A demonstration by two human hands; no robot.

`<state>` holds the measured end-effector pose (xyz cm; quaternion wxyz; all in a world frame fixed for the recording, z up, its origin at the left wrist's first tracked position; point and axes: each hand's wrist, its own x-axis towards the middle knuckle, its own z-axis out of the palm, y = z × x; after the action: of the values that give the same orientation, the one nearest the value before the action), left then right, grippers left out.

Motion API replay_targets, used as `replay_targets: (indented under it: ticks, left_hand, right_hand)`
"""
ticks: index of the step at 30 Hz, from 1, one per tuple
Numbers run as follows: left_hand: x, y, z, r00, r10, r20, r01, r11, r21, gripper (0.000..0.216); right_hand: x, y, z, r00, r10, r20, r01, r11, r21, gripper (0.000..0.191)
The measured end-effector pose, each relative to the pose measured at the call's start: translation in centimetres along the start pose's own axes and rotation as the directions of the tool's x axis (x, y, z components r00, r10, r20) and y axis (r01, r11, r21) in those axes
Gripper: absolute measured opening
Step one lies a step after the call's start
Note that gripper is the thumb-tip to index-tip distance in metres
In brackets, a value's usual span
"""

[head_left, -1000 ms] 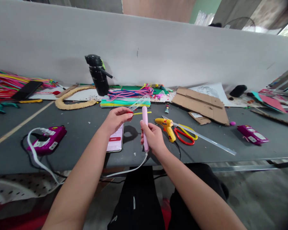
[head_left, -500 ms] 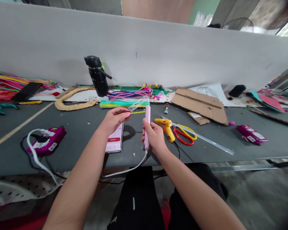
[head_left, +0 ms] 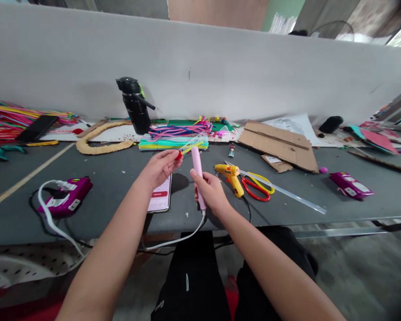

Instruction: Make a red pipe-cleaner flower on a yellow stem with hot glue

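Note:
My left hand [head_left: 160, 169] pinches a thin yellow stem [head_left: 187, 150], which looks like a pipe cleaner, with a small red piece [head_left: 179, 155] at the fingertips. In my right hand [head_left: 211, 191] is a pink stick-shaped device [head_left: 197, 162], its fingers wrapped round it. A white cable [head_left: 190, 232] runs from the device's lower end. The stem points up toward the device's top; whether they touch I cannot tell. Under my left hand lies a lit smartphone [head_left: 159, 203]. Behind the hands are a clear ruler [head_left: 192, 141] and a bundle of pipe cleaners [head_left: 167, 145].
Right of my hands lie a yellow glue gun [head_left: 232, 176], scissors with red and yellow handles [head_left: 255, 189] and a clear glue stick [head_left: 294, 196]. Cardboard [head_left: 280, 145] is further back. A black bottle [head_left: 135, 107] stands behind; purple power blocks [head_left: 67, 196] sit at both sides.
The pink device's top has tilted left. The yellow stem's far end has swung upward, and more of the red piece shows at my left fingertips.

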<state>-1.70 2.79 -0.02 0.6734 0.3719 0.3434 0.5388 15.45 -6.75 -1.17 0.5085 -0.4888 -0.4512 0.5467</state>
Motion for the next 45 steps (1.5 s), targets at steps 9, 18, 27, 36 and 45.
replay_targets:
  ticks: [9, 18, 27, 36, 45]
  left_hand:
    - [-0.5, -0.2, 0.0, 0.99, -0.13, 0.061, 0.127, 0.991, 0.046, 0.038]
    - [-0.3, -0.5, 0.2, 0.986, -0.149, 0.079, 0.143, 0.987, 0.075, 0.034]
    - [-0.7, -0.1, 0.4, 0.977, -0.158, 0.14, 0.141, 0.982, 0.126, 0.04]
    - [-0.9, -0.4, 0.3, 0.971, -0.143, 0.193, 0.111, 0.979, 0.168, 0.034]
    - [-0.7, -0.3, 0.6, 0.969, -0.193, 0.157, 0.163, 0.97, 0.182, 0.034]
  right_hand:
    - [0.1, -0.1, -0.2, 0.994, -0.104, -0.016, 0.102, 0.988, -0.12, 0.047]
    - [-0.1, -0.2, -0.2, 0.995, -0.103, -0.017, 0.099, 0.984, -0.151, 0.044]
    - [0.1, 0.4, -0.3, 0.993, -0.119, -0.022, 0.115, 0.985, -0.127, 0.044]
    - [0.2, 0.8, -0.4, 0.992, -0.125, -0.023, 0.12, 0.981, -0.154, 0.048]
    - [0.5, 1.4, -0.6, 0.997, -0.063, -0.051, 0.059, 0.994, -0.09, 0.05]
